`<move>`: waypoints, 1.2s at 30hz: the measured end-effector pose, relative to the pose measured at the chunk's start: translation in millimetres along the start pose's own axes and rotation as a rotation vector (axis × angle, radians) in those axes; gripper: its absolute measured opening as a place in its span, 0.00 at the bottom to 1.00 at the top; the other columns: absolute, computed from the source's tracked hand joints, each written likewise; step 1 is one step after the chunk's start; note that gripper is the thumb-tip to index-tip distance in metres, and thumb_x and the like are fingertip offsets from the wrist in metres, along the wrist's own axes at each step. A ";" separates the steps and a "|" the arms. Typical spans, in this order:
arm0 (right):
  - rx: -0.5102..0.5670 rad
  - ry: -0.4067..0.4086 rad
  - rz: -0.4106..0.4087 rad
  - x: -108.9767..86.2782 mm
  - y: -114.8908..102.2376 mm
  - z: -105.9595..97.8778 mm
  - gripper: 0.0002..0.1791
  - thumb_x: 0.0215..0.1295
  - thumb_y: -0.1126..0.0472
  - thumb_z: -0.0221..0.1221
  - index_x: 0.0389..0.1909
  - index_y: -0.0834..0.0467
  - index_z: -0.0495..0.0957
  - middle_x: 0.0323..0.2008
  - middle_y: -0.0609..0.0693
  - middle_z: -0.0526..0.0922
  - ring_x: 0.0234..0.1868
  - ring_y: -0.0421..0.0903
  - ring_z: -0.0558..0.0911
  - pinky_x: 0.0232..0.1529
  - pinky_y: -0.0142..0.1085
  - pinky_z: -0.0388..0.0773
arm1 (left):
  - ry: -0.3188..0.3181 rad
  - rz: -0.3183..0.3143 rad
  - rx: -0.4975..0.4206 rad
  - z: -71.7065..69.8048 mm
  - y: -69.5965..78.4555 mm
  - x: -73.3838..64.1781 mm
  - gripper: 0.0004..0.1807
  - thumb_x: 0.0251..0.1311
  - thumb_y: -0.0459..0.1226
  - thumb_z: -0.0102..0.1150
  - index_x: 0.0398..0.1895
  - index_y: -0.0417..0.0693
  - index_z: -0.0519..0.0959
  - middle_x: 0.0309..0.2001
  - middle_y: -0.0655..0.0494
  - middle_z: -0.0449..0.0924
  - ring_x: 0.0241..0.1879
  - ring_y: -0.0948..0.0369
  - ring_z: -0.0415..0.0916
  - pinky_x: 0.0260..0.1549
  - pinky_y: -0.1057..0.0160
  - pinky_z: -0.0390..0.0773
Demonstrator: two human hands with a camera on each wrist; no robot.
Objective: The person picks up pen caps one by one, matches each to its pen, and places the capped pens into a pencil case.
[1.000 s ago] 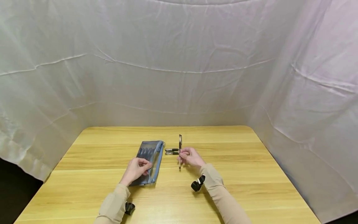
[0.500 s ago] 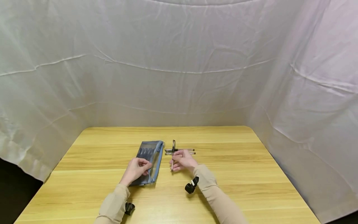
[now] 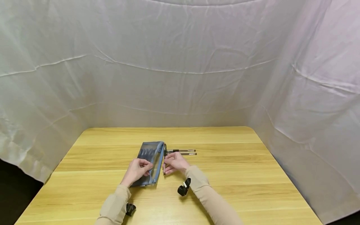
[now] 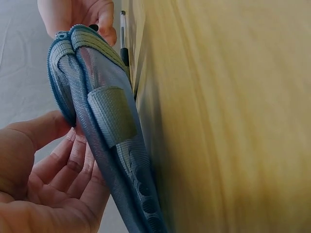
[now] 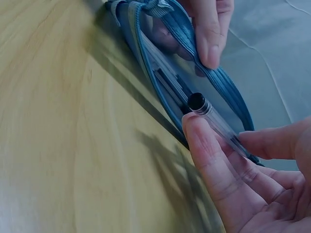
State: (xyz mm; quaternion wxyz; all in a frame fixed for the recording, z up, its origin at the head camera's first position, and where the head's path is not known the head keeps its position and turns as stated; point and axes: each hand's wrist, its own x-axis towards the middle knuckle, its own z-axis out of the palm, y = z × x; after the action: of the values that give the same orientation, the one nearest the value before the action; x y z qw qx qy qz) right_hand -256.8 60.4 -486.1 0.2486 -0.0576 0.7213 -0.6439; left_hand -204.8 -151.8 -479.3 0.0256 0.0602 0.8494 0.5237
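A blue mesh zip pouch (image 3: 161, 157) lies on the table with its zipped side open toward the right. My left hand (image 3: 137, 170) pinches the upper edge of that opening between thumb and fingers, holding it raised. Inside, pens (image 5: 170, 87) show through the gap in the right wrist view. My right hand (image 3: 175, 162) pinches a clear-barrelled black pen (image 5: 218, 121) between thumb and fingers, right at the pouch mouth. The pen stands roughly parallel to the opening in the head view.
Two more pens (image 3: 189, 150) lie side by side on the wooden table (image 3: 225, 175), just beyond my right hand. A pale curtain (image 3: 180, 87) surrounds the table's back and sides. Each wrist carries a small black camera (image 3: 184, 187).
My right hand has carried the pen leftward, from above the two lying pens to the pouch opening. The left hand and the pouch have stayed in place.
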 end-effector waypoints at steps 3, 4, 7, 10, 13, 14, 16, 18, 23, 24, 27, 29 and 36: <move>-0.005 -0.013 -0.005 1.6 -0.1 4.6 0.15 0.72 0.68 0.55 0.54 0.73 0.72 0.39 0.68 0.87 0.20 0.42 0.84 0.29 0.35 0.87 | -0.001 0.009 -0.004 0.0 -0.4 0.4 0.10 0.66 0.33 0.62 0.38 0.30 0.85 0.25 0.45 0.86 0.21 0.57 0.84 0.26 0.62 0.86; -0.004 -0.017 -0.005 2.4 -0.1 6.0 0.15 0.72 0.68 0.55 0.54 0.73 0.72 0.39 0.68 0.87 0.20 0.42 0.84 0.29 0.35 0.87 | 0.000 0.011 -0.007 0.1 -0.3 0.6 0.10 0.66 0.33 0.62 0.38 0.30 0.85 0.24 0.45 0.86 0.21 0.57 0.84 0.26 0.62 0.86; -0.001 -0.020 -0.001 3.5 -0.8 9.9 0.16 0.72 0.69 0.55 0.56 0.74 0.71 0.39 0.69 0.87 0.20 0.42 0.84 0.30 0.36 0.88 | 0.002 0.016 -0.014 0.2 -0.1 1.1 0.10 0.66 0.32 0.62 0.38 0.30 0.85 0.24 0.45 0.86 0.21 0.57 0.84 0.26 0.62 0.86; -0.001 -0.013 0.002 3.7 -1.4 13.2 0.16 0.72 0.69 0.55 0.56 0.74 0.71 0.39 0.70 0.87 0.19 0.43 0.84 0.30 0.37 0.88 | 0.002 0.015 -0.014 0.0 0.3 1.0 0.10 0.66 0.32 0.62 0.38 0.30 0.85 0.24 0.46 0.86 0.21 0.57 0.84 0.26 0.62 0.86; -0.001 -0.010 0.003 3.1 -2.3 14.9 0.16 0.72 0.69 0.55 0.56 0.74 0.72 0.38 0.68 0.87 0.20 0.43 0.84 0.30 0.36 0.88 | 0.002 0.017 -0.010 -0.3 0.5 0.7 0.10 0.66 0.32 0.62 0.38 0.30 0.85 0.24 0.46 0.86 0.21 0.57 0.84 0.25 0.62 0.86; -0.002 -0.011 0.000 3.0 -2.5 15.0 0.16 0.72 0.69 0.55 0.56 0.74 0.72 0.38 0.67 0.87 0.20 0.43 0.84 0.31 0.36 0.88 | 0.001 0.019 -0.007 -0.4 0.4 0.8 0.10 0.66 0.32 0.62 0.38 0.30 0.85 0.24 0.46 0.86 0.21 0.57 0.84 0.25 0.62 0.86; 0.005 -0.012 -0.001 2.8 -3.0 14.5 0.16 0.72 0.69 0.55 0.56 0.73 0.73 0.38 0.67 0.87 0.21 0.43 0.85 0.31 0.36 0.88 | 0.003 0.024 -0.005 -0.7 0.4 0.8 0.10 0.66 0.32 0.62 0.38 0.30 0.85 0.24 0.45 0.86 0.21 0.57 0.84 0.25 0.62 0.86; 0.010 -0.011 -0.013 2.5 -2.8 12.8 0.16 0.73 0.69 0.55 0.57 0.74 0.73 0.39 0.68 0.87 0.21 0.43 0.85 0.32 0.37 0.88 | 0.004 0.029 -0.007 -0.9 0.6 0.8 0.09 0.66 0.32 0.62 0.38 0.30 0.85 0.24 0.45 0.86 0.21 0.57 0.84 0.25 0.62 0.86; -0.001 0.007 -0.048 3.8 2.1 1.3 0.17 0.71 0.70 0.55 0.57 0.75 0.73 0.41 0.71 0.86 0.21 0.41 0.84 0.29 0.34 0.87 | 0.008 0.018 -0.009 -0.7 1.4 0.6 0.09 0.66 0.32 0.62 0.38 0.30 0.85 0.24 0.46 0.86 0.21 0.57 0.84 0.25 0.63 0.86; -0.018 0.023 -0.063 4.1 3.6 -2.3 0.16 0.71 0.70 0.56 0.56 0.75 0.74 0.41 0.71 0.86 0.20 0.41 0.83 0.27 0.33 0.86 | 0.009 0.012 -0.009 -0.5 1.4 0.6 0.09 0.66 0.32 0.62 0.38 0.30 0.85 0.24 0.46 0.86 0.21 0.57 0.84 0.25 0.63 0.86; -0.178 0.109 -0.161 3.3 7.0 -15.2 0.14 0.67 0.71 0.58 0.51 0.73 0.79 0.37 0.69 0.86 0.21 0.37 0.80 0.25 0.27 0.80 | 0.011 -0.002 -0.008 -0.1 1.8 0.2 0.09 0.65 0.32 0.62 0.38 0.31 0.85 0.25 0.47 0.86 0.21 0.58 0.84 0.26 0.62 0.86; -0.314 0.185 -0.222 1.7 7.8 -24.5 0.12 0.64 0.70 0.60 0.47 0.71 0.81 0.36 0.66 0.86 0.25 0.37 0.78 0.28 0.26 0.76 | 0.008 -0.009 -0.010 -0.1 2.0 -0.2 0.09 0.66 0.32 0.62 0.38 0.30 0.85 0.25 0.47 0.86 0.22 0.57 0.84 0.26 0.61 0.86; -0.617 0.373 -0.305 -0.1 7.2 -53.6 0.10 0.59 0.70 0.66 0.42 0.62 0.86 0.37 0.55 0.86 0.37 0.47 0.83 0.44 0.40 0.81 | -0.006 -0.008 -0.012 -0.5 1.9 -0.8 0.10 0.66 0.32 0.62 0.39 0.30 0.85 0.26 0.47 0.86 0.23 0.56 0.84 0.27 0.62 0.87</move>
State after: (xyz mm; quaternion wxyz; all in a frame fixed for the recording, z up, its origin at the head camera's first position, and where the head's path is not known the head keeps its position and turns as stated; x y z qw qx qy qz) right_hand -278.3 109.8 -490.4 -0.0146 -0.1182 0.8970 -0.4256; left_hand -203.8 -151.5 -477.4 0.0305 0.0581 0.8463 0.5287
